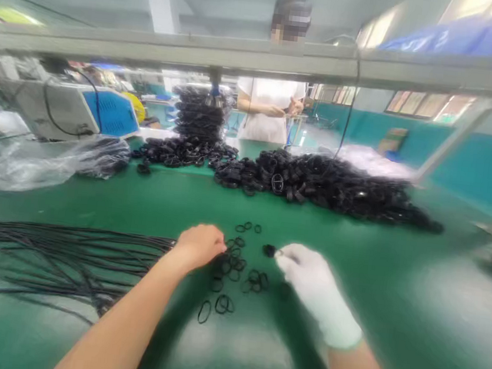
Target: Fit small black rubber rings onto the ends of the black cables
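My bare left hand (201, 246) is closed at the left edge of a loose group of thin black rings (235, 253). Its fingertips are pressed together, and whatever they hold is hidden. In a white glove, my right hand (307, 274) pinches a small dark piece (269, 250) just right of the rings, a little above the green table (173, 203). More black rings (224, 304) lie nearer to me, between my forearms. A bundle of black cables (64, 255) stretches in from the left, its ends close to my left wrist.
Heaps of black looped parts (330, 185) line the back of the table. Behind them rises a stack of dark parts (201, 111). Clear plastic bags (44, 164) and a grey-blue machine (81, 108) are at left. Beyond the overhead beam (199, 52), a person (267, 107) stands.
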Tool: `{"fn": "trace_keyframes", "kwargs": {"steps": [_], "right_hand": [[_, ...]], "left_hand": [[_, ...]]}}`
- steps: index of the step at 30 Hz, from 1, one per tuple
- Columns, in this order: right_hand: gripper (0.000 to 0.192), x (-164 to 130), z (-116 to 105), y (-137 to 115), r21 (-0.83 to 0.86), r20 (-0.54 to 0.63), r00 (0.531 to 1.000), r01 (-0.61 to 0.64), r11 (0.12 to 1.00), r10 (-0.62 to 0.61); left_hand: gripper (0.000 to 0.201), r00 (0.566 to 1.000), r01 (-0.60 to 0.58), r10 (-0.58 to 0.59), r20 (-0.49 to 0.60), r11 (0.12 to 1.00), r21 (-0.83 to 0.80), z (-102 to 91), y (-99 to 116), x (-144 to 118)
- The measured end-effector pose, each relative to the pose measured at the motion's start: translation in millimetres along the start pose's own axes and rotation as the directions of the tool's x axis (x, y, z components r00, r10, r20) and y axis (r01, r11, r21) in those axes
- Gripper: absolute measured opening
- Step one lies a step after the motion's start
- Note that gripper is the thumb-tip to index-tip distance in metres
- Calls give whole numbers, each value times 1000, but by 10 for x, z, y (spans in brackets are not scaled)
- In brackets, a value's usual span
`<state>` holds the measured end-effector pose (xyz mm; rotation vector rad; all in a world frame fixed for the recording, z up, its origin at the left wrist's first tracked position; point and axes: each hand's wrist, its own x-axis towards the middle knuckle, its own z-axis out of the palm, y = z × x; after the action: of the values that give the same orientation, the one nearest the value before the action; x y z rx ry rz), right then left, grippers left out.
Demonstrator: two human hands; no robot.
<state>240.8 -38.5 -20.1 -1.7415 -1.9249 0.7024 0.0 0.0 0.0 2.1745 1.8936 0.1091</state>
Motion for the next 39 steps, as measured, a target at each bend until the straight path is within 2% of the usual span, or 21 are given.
{"fn": "trace_keyframes", "kwargs": {"steps": [4,9,12,15,18,21,25,29,32,34,37,39], "right_hand": [[26,35,64,114,-45,20,999,-32,998,32],[22,91,12,175,-61,-85,990,-116,991,111],[19,86,2,172,-16,-136,984,-116,993,113],[17,68,13,155,65,-188,974,-118,991,128],[18,56,35,96,199,-198,967,-123,972,163],[24,58,81,-10,391,-128,974,-126,912,189],[27,58,188,-143,619,-12,986,-124,775,168],[25,41,268,-173,785,9,992,-87,614,129],[28,44,273,-137,877,25,994,-75,474,110],[29,53,256,-110,909,39,992,-84,409,119],[28,57,234,-96,924,58,990,-102,368,129],[27,52,243,-112,921,62,989,-109,375,136]], "left_hand": [[17,996,-56,52,-75,997,-49,110,282,218],[16,982,-175,158,-103,968,-178,370,641,382],[19,975,-218,196,-103,934,-284,495,714,419],[11,977,-214,184,-112,876,-433,519,669,438],[7,984,-171,158,-77,759,-628,464,586,407],[15,988,-99,157,-8,581,-808,412,545,293],[17,990,-15,134,37,372,-928,413,582,86],[21,997,26,62,44,261,-965,383,596,-40],[23,1000,-9,-19,-15,246,-969,263,475,-65],[22,994,-54,-72,-76,272,-961,156,340,-67],[14,993,-68,-58,-100,408,-910,39,178,-89],[8,992,-88,-26,-121,537,-839,28,180,-127]]}}
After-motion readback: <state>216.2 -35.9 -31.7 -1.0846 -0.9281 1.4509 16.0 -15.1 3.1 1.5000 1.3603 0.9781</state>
